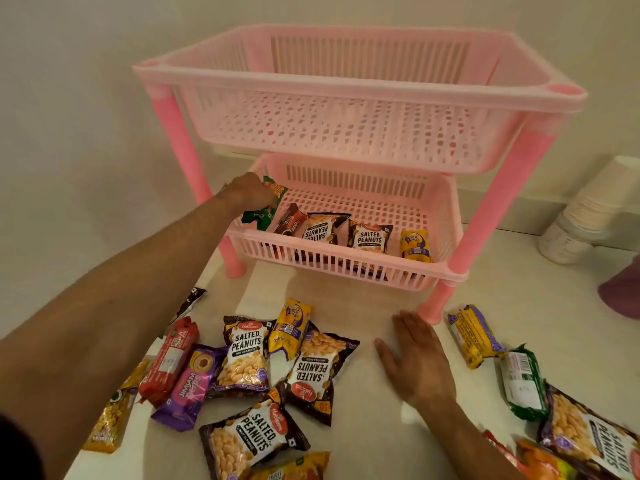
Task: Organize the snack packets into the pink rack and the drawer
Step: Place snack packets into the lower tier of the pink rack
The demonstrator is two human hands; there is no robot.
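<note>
A pink two-tier rack (360, 88) stands on the white counter. Its top basket holds nothing. In the lower basket (332, 261) stand a brown biscuit packet (291, 221), two salted peanuts packets (369, 237) and a yellow packet (415, 245). My left hand (247, 194) reaches into the lower basket's left end, shut on a green packet (265, 211). My right hand (417, 358) lies flat and open on the counter in front of the rack. Several loose packets lie in a pile (249, 362) near the front left, and more lie at the right (472, 336).
A stack of white paper cups (588, 213) lies on its side at the right by the wall. A purple object (623, 289) sits at the right edge. The wall is close behind and to the left of the rack.
</note>
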